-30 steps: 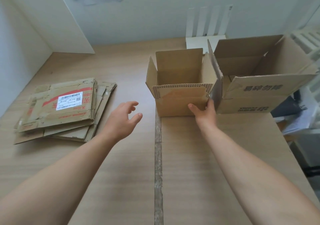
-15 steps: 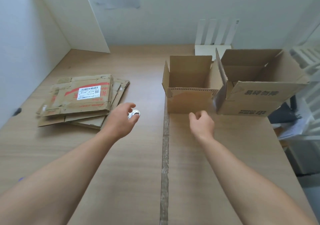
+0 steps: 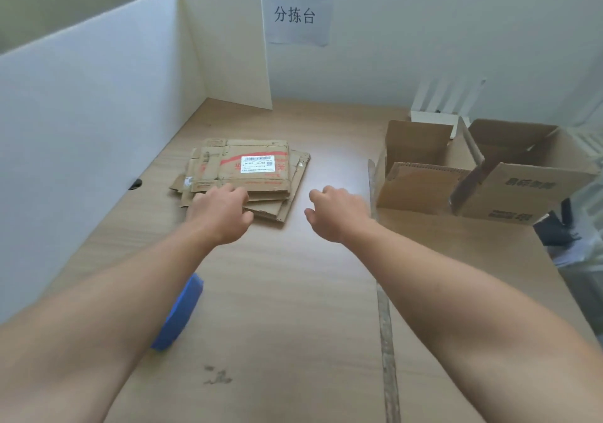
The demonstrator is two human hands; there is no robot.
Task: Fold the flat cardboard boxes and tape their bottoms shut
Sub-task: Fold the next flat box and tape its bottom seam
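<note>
A stack of flat cardboard boxes (image 3: 248,171) lies left of centre on the wooden table (image 3: 293,292); the top one bears a white label. My left hand (image 3: 222,210) hovers over the stack's near edge with its fingers loosely bent, and whether it touches the cardboard is unclear. My right hand (image 3: 336,210) hangs above bare table just right of the stack, fingers loosely curled, holding nothing. A small folded box (image 3: 421,181) and a larger folded box (image 3: 525,184) stand open-topped at the right. A blue tape roll (image 3: 179,315) lies partly hidden under my left forearm.
White partition boards (image 3: 98,112) wall off the left side and back left corner. A paper sign (image 3: 295,14) hangs on the back wall. A white device (image 3: 434,117) stands behind the boxes. The table's right edge drops off near dark clutter (image 3: 561,227).
My right hand has left the small folded box and swung left toward the flat stack. My left hand has reached the stack's near edge. The view has turned left.
</note>
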